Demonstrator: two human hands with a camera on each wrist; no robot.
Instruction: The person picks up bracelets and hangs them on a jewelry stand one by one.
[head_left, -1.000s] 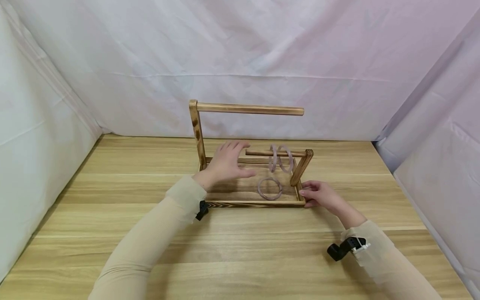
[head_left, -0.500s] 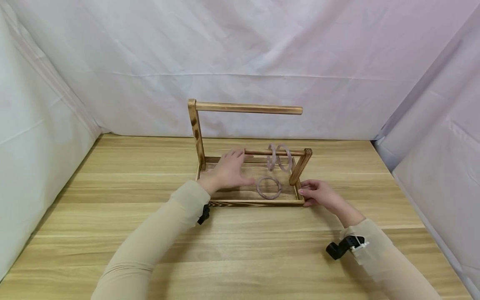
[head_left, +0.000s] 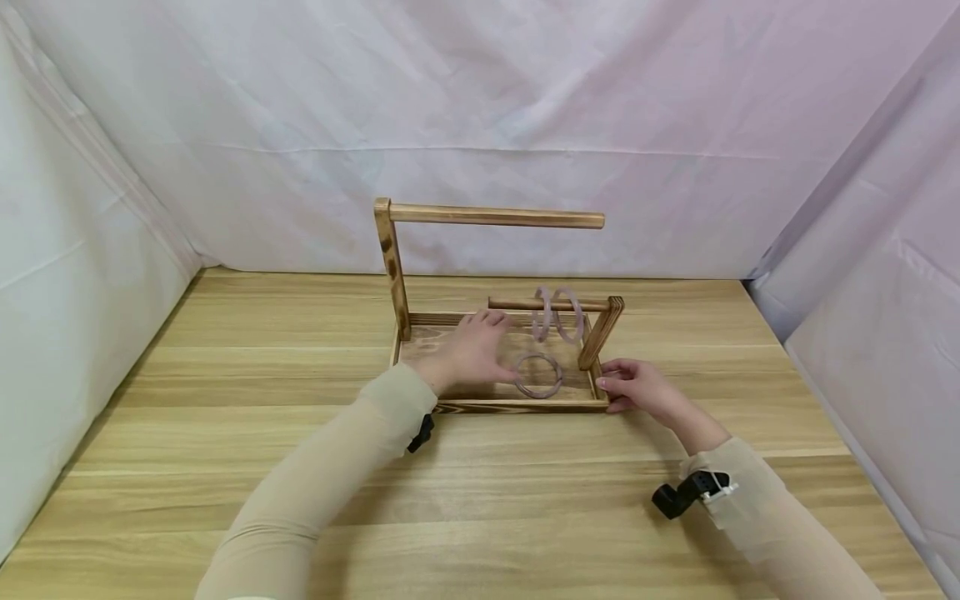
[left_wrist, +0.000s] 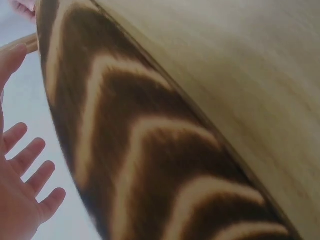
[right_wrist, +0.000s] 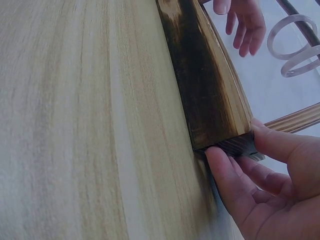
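A wooden bangle rack with a shallow tray base (head_left: 525, 407) stands on the table. One pale purple bangle (head_left: 561, 377) lies in the tray. Above it my left hand (head_left: 472, 352) reaches over the tray, fingers spread and straight, its thumb tip close to the bangle's left side; whether they touch I cannot tell. Two more bangles (head_left: 581, 322) hang on the lower rod (head_left: 513, 304). At the tray's front right corner my right hand (head_left: 637, 386) grips the frame; in the right wrist view its thumb (right_wrist: 275, 142) lies on the wooden edge and the fingers curl against the outer side.
A higher rod (head_left: 495, 216) extends rightward from the tall left post (head_left: 393, 271). The lower rod is carried by a short post (head_left: 602, 333) on the right. Pale cloth (head_left: 480, 100) hangs behind the wood-grain table (head_left: 480, 500) and along both sides.
My left hand has moved down and slightly right, from beside the lower rod's free end toward the bangle in the tray. My right hand stays at the corner.
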